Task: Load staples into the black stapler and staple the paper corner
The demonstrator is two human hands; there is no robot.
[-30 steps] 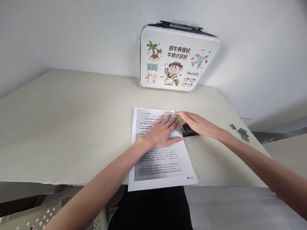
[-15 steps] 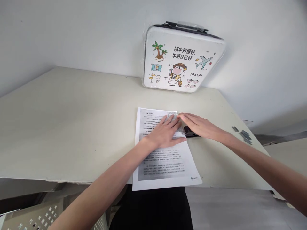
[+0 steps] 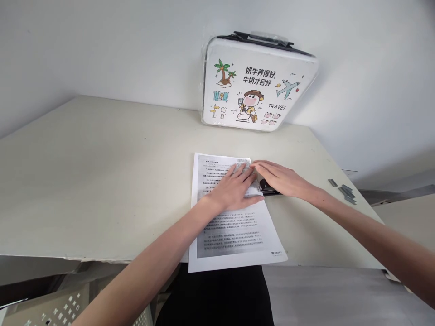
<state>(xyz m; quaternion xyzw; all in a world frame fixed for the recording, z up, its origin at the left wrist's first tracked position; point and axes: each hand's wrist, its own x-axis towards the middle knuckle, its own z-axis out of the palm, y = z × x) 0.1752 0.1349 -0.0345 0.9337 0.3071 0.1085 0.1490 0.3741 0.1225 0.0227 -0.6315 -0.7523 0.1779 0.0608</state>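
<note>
pale table (image 3: 102,181), printed sheet (image 3: 234,233) flat on it

on my feed, a white cartoon case (image 3: 258,86) stands at the table's back. the sheet overhangs the near edge. my left hand (image 3: 234,188) rests on the sheet, fingers spread. my right hand (image 3: 281,178) arches over a black device (image 3: 268,187) at the sheet's right side; i can't tell if it's clamped. small grey strips (image 3: 347,194) lie farther right.

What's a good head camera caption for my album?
Left hand on a printed page, right hand over a black object, a cartoon case behind.
</note>
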